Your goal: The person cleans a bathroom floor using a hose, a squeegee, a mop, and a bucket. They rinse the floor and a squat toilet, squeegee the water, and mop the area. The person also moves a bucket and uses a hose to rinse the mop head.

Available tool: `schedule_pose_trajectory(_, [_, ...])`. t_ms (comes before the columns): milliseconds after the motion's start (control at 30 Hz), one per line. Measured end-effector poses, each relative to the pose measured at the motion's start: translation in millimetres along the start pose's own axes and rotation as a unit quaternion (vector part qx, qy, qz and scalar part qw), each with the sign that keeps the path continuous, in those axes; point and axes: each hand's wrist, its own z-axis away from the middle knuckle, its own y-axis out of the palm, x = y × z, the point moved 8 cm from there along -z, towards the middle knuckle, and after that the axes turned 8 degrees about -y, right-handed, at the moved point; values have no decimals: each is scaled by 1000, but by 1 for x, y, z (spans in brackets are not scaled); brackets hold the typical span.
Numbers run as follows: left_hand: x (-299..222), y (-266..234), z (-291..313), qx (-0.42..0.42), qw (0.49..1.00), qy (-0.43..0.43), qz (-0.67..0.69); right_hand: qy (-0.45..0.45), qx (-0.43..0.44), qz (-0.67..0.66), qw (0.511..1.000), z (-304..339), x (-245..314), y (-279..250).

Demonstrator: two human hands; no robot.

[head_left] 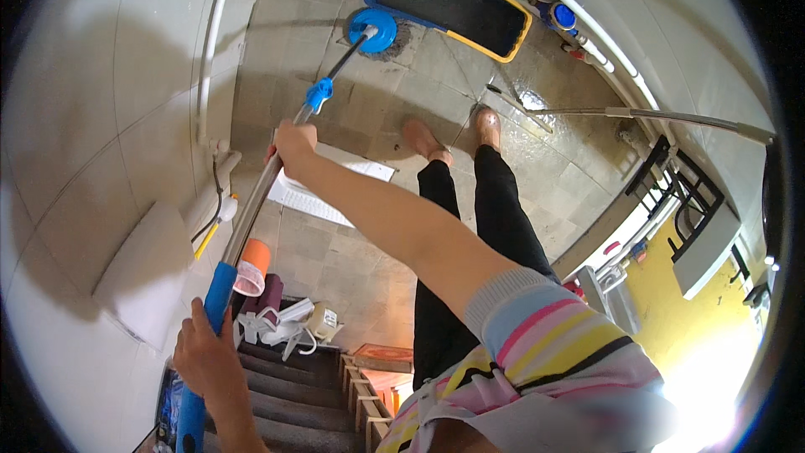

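A mop (373,32) with a round blue head and grey fringe rests on the tiled floor, ahead and a little left of my feet. Its metal pole slants back toward me on the left. My right hand (295,147) is closed around the pole below a blue locking collar (319,94). Nearer to me, my left hand (210,361) grips the blue sleeve (220,295) of the same handle. The undersides of the fingers are hidden on both hands.
Beyond the mop lies a black tub (513,54) with a yellow-and-blue rim. Wet floor (537,101) shines right of my feet, near a long-handled tool (646,113). A white mat (335,180), an orange bin (253,262) and dark stairs (293,411) lie left.
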Motion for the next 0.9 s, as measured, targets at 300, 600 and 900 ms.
schedule_pose_trajectory(300, [-6,-9,12,-24,999,39,-8,-4,29,29,999,-7,11,-5])
schedule_pose_trajectory(600, [2,-154,-112,-316,916,140,-202,-9,348,-14,937,48,87,74])
schedule_pose_trajectory(900, [-67,-193,-225,-585,811,3,2,-34,81,52,995,-74,97,-232])
